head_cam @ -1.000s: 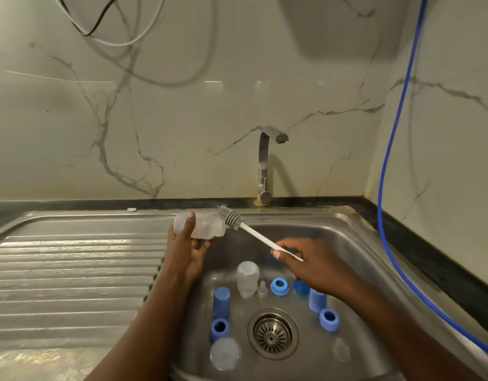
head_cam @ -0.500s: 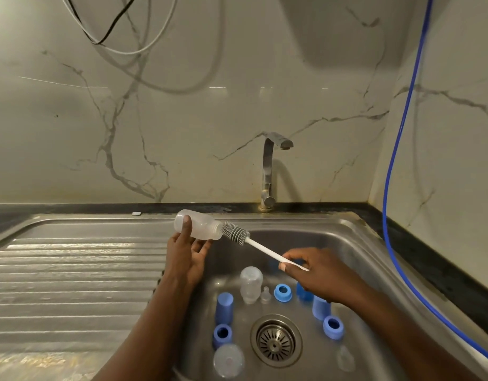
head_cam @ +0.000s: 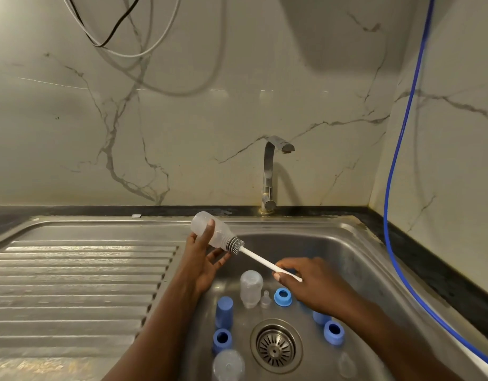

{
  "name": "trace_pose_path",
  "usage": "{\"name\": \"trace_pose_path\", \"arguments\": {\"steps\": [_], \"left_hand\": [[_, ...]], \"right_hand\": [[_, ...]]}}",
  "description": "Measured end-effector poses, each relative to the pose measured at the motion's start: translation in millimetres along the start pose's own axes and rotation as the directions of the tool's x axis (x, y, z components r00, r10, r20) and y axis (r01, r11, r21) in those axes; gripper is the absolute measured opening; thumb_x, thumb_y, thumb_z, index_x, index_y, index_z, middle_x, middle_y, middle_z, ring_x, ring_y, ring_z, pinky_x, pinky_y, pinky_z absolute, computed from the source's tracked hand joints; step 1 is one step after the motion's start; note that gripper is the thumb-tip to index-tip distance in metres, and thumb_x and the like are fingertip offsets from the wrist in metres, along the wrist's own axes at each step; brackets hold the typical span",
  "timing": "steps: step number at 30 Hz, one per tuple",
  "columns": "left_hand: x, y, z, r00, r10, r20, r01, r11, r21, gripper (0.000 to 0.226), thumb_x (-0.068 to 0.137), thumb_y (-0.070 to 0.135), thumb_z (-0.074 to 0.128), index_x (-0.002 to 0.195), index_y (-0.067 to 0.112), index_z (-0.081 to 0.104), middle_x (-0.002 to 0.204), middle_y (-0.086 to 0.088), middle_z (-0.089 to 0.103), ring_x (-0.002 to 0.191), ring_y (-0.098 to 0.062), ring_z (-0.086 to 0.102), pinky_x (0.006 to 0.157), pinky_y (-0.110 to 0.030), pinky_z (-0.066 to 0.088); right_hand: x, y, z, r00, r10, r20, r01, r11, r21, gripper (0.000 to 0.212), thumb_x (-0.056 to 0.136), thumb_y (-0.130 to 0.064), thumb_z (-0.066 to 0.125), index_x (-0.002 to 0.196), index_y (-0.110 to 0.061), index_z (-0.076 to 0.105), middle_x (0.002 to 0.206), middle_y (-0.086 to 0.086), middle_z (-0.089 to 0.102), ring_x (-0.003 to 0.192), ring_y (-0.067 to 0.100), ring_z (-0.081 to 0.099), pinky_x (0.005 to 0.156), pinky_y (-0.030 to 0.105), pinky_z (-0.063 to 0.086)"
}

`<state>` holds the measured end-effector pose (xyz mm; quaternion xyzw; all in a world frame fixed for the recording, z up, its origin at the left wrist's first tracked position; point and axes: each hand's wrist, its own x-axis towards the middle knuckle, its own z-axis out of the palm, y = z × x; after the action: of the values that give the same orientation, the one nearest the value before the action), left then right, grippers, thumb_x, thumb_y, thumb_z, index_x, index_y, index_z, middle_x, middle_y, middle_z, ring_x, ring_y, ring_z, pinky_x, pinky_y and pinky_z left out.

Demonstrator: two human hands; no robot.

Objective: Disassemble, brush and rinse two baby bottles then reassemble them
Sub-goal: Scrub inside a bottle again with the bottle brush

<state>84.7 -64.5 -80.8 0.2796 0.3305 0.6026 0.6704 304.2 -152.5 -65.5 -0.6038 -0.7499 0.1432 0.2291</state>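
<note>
So the left hand [head_cam: 203, 259] holds one clear bottle [head_cam: 209, 232] tipped on its side over the back-left corner of the sink [head_cam: 333, 243], thumb across the top and fingers curled underneath. The right hand [head_cam: 311, 284] pinches the tail end of the white-handled brush [head_cam: 267, 262] between thumb and fingers. The grey bristle head sits right at the bottle's mouth. It looks partly in, but I can't really tell how deep.

Down in the basin, below the brush handle, the second bottle [head_cam: 251, 288] stands with a small clear nipple [head_cam: 265, 298] just beside it, then a blue ring [head_cam: 282, 296] next to that. A blue cap [head_cam: 224, 312] stands left of the drain [head_cam: 275, 346], with another ring [head_cam: 222, 339] just in front of it. The right forearm covers most of a second blue cap [head_cam: 319, 317], and a third ring [head_cam: 334, 332] sits close by. A clear dome lid [head_cam: 228, 364] is at the bottom edge. The tap [head_cam: 270, 174] is behind the basin, and a blue hose [head_cam: 396, 160] hangs down the right wall.
</note>
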Motion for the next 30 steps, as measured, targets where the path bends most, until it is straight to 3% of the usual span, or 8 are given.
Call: {"name": "trace_pose_path", "arguments": {"steps": [7, 11, 14, 19, 22, 24, 26, 30], "left_hand": [[-0.9, -2.9, 0.7, 0.998, -0.046, -0.037, 0.044, 0.998, -0.049, 0.055, 0.092, 0.014, 0.063, 0.141, 0.007, 0.038, 0.127, -0.023, 0.056, 0.109, -0.036, 0.063, 0.076, -0.042, 0.056], [-2.9, -3.3, 0.3, 0.997, -0.079, -0.016, 0.079, 0.997, -0.001, 0.043, 0.097, 0.016, 0.057, 0.135, 0.003, 0.043, 0.125, -0.024, 0.059, 0.107, -0.036, 0.064, 0.070, -0.038, 0.057], [-5.2, -3.8, 1.5, 0.994, -0.108, 0.032, 0.110, 0.993, -0.039, 0.041, 0.099, 0.018, 0.053, 0.135, 0.003, 0.042, 0.125, -0.027, 0.059, 0.107, -0.038, 0.065, 0.069, -0.038, 0.062], [-11.0, -2.9, 11.0, 0.966, -0.176, 0.189, 0.227, 0.928, -0.296, 0.047, 0.102, 0.024, 0.047, 0.141, 0.001, 0.036, 0.123, -0.033, 0.060, 0.108, -0.042, 0.066, 0.084, -0.049, 0.057], [-10.7, -0.5, 13.9, 0.946, -0.189, 0.262, 0.266, 0.917, -0.296, 0.049, 0.100, 0.024, 0.049, 0.142, 0.004, 0.035, 0.126, -0.034, 0.059, 0.113, -0.042, 0.063, 0.089, -0.051, 0.055], [-10.1, -3.5, 12.9, 0.954, -0.181, 0.237, 0.227, 0.957, -0.182, 0.054, 0.093, 0.024, 0.056, 0.140, 0.003, 0.039, 0.128, -0.031, 0.059, 0.115, -0.041, 0.063, 0.090, -0.052, 0.056], [-11.1, -6.4, 13.2, 0.973, -0.161, 0.164, 0.167, 0.986, -0.024, 0.055, 0.090, 0.029, 0.062, 0.135, 0.002, 0.046, 0.123, -0.026, 0.063, 0.111, -0.038, 0.065, 0.089, -0.051, 0.056], [-10.5, -8.3, 14.6, 0.992, -0.093, 0.091, 0.089, 0.995, 0.046, 0.057, 0.089, 0.035, 0.065, 0.134, 0.005, 0.045, 0.120, -0.022, 0.065, 0.099, -0.031, 0.071, 0.078, -0.039, 0.059]], "right_hand": [[2.1, -10.0, 14.7, 0.998, 0.032, -0.044, -0.037, 0.993, -0.115, 0.019, 0.096, -0.045, 0.039, 0.099, -0.029, 0.050, 0.077, -0.003, 0.061, 0.072, 0.021, 0.060, 0.070, 0.044, 0.053], [3.1, -16.3, 17.2, 0.999, 0.051, 0.020, -0.051, 0.998, -0.024, 0.023, 0.097, -0.036, 0.046, 0.083, -0.022, 0.056, 0.065, -0.003, 0.055, 0.065, 0.016, 0.058, 0.059, 0.029, 0.042], [-1.3, -25.0, 14.1, 0.987, 0.114, 0.112, -0.134, 0.974, 0.183, 0.022, 0.099, -0.033, 0.048, 0.088, -0.025, 0.065, 0.057, -0.005, 0.049, 0.036, 0.005, 0.044, 0.038, 0.019, 0.033], [-4.6, -39.3, 4.8, 0.923, 0.167, 0.346, -0.362, 0.683, 0.635, 0.027, 0.104, -0.030, 0.041, 0.109, -0.019, 0.065, 0.057, -0.003, 0.037, 0.039, 0.006, 0.027, 0.035, 0.017, 0.024], [-4.2, -45.8, -0.6, 0.898, 0.135, 0.420, -0.418, 0.562, 0.714, 0.030, 0.105, -0.032, 0.038, 0.115, -0.015, 0.062, 0.058, -0.003, 0.035, 0.042, 0.006, 0.025, 0.036, 0.016, 0.023], [-2.7, -41.2, 3.9, 0.946, 0.186, 0.264, -0.308, 0.768, 0.562, 0.027, 0.104, -0.035, 0.039, 0.106, -0.021, 0.063, 0.058, -0.004, 0.043, 0.042, 0.009, 0.036, 0.039, 0.020, 0.030], [-0.4, -30.5, 9.2, 0.990, 0.132, 0.050, -0.138, 0.980, 0.145, 0.024, 0.102, -0.040, 0.040, 0.093, -0.025, 0.056, 0.069, -0.002, 0.056, 0.059, 0.017, 0.055, 0.052, 0.027, 0.038], [-0.7, -24.5, 15.4, 0.994, 0.089, -0.057, -0.093, 0.994, -0.055, 0.017, 0.099, -0.044, 0.040, 0.100, -0.029, 0.048, 0.086, 0.003, 0.062, 0.074, 0.022, 0.058, 0.064, 0.035, 0.045]]}}
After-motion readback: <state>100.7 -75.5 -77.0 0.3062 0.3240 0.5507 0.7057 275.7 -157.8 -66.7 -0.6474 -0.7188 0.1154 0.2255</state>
